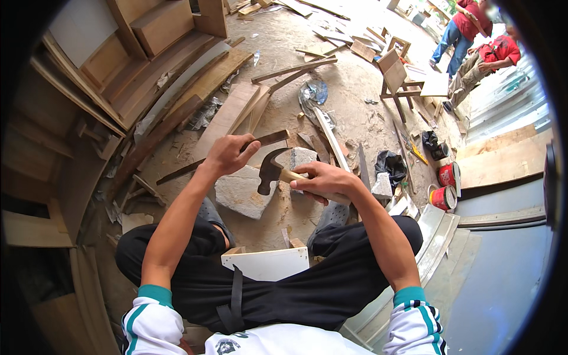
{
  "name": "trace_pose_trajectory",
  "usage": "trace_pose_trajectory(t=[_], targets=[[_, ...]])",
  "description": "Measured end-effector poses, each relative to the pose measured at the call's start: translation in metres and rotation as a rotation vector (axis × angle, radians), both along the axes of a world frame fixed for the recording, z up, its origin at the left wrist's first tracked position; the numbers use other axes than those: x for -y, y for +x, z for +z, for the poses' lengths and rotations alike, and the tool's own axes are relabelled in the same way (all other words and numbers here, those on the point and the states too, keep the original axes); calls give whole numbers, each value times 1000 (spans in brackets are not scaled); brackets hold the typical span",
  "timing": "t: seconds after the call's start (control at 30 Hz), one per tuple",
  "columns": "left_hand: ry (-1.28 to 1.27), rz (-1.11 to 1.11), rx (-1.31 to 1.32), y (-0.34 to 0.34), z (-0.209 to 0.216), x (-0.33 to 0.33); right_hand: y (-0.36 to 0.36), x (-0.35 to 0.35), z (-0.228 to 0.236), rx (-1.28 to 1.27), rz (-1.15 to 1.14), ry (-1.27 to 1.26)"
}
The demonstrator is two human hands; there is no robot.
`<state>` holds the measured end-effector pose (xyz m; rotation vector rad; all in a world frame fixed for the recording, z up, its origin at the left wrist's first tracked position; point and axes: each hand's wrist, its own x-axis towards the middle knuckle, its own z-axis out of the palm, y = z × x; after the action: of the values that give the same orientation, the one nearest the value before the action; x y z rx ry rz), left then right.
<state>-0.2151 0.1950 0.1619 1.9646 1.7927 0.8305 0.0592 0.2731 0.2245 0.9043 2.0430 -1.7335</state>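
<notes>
My left hand is closed around a thin, dark wooden strip that slants from lower left to upper right. In my right hand is a claw hammer, gripped by its pale wooden handle, its dark metal head pointing toward the left hand. Beneath both hands lies a rough grey concrete block, with a smaller concrete block just beyond the hammer. The hammer head appears held above the larger block. Between my knees stands a white-faced wooden box or stool.
Wooden cabinets line the left. Planks and scraps litter the dirt floor ahead. At right are red paint cans, a black plastic bag and a small wooden chair. Two people in red tops are at the far right.
</notes>
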Motion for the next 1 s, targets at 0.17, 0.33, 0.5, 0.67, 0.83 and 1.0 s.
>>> trace_pose_trajectory(t=[0.17, 0.33, 0.5, 0.67, 0.83, 1.0], targets=[[0, -40, -5, 8, -4, -2, 0, -2, 1, 8, -42, -26], [-5, 39, 44, 4, -14, 1, 2, -1, -3, -33, -100, -8], [9, 104, 158, 9, -18, 0, 2, 0, -6, -74, -235, -49], [-174, 87, 306, 9, -21, -8, -1, 1, -10, -177, -341, -8], [-303, 38, 571, 11, -25, -7, -1, -3, -11, -229, -372, -17], [-207, 145, 459, 13, -35, -11, -5, -2, -14, -197, -287, 269]])
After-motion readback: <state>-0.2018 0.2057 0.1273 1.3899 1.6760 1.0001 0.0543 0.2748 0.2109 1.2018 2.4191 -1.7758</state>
